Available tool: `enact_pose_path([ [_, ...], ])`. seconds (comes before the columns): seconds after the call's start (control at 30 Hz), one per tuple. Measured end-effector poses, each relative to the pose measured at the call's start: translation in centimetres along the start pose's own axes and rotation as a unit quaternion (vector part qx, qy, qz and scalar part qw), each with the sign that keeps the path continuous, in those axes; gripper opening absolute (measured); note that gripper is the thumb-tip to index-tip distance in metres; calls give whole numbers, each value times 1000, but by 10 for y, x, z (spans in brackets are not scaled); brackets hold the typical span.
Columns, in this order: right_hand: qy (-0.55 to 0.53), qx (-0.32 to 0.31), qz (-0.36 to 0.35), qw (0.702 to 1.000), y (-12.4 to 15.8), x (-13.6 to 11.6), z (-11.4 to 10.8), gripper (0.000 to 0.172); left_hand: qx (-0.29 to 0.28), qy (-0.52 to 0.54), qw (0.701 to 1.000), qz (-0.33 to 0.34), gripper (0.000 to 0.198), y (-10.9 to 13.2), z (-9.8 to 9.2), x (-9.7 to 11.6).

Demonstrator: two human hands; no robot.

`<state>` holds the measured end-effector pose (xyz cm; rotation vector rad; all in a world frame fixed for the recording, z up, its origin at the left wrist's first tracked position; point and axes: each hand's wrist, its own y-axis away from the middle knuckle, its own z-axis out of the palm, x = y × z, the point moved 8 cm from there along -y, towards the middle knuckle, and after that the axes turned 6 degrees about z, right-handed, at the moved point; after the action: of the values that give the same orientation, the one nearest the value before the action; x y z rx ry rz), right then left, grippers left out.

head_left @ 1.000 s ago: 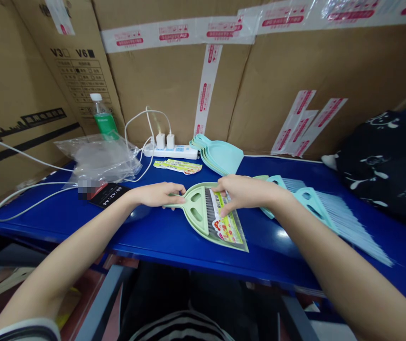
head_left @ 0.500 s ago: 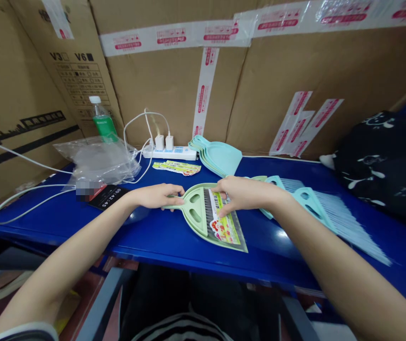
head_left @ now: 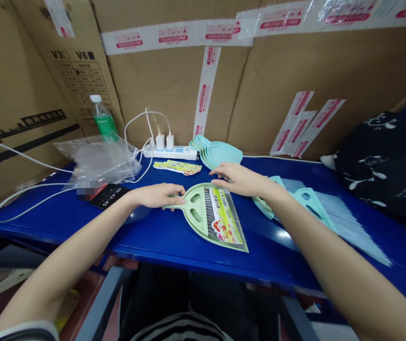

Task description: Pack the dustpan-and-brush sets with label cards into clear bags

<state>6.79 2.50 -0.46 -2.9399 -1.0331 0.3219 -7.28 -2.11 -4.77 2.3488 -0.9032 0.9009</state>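
The left hand (head_left: 165, 195) is pinching the handle end of the green dustpan (head_left: 212, 240), and its fingers are closing tight around it. The dustpan is lying on the blue table (head_left: 153, 237), right in front of the person, with its wide end pointing to the right. A green brush (head_left: 203, 208) with dark bristles is sitting inside it. A bright paper label (head_left: 226, 218) is lying over the bristles. The right hand (head_left: 240, 180) is hanging over the top corner of the dustpan. Its thumb and fingers are bending and leaving a small gap, and I cannot tell if the thumb is touching the rim. Behind that hand, a stack of dustpans (head_left: 226, 154) is resting near the cardboard (head_left: 174, 85), with a light blue one showing on top. More loose labels (head_left: 177, 166) are lying in front of the white power strip (head_left: 174, 152). Light blue brushes (head_left: 309, 204) are lying to the right, and the right arm is partly hiding that pile. A phone (head_left: 108, 196) is showing a timer on the left, and a clear plastic bag (head_left: 99, 158) is lying just behind it, near a bottle (head_left: 105, 124)
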Motion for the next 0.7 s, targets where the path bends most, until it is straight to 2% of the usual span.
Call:
enact_pose_path([
  [0.2, 3, -31, 1, 1000, -10, -5, 20, 28, 1, 1, 1000, 0, 33, 1, 0, 1],
  [0.53, 32, -49, 57, 997, -11, -3, 32, 25, 14, -50, 999, 15, 30, 1, -3, 5],
  [0.7, 11, -71, 52, 996, -11, -5, 36, 24, 17, -78, 997, 16, 28, 2, -3, 7],
])
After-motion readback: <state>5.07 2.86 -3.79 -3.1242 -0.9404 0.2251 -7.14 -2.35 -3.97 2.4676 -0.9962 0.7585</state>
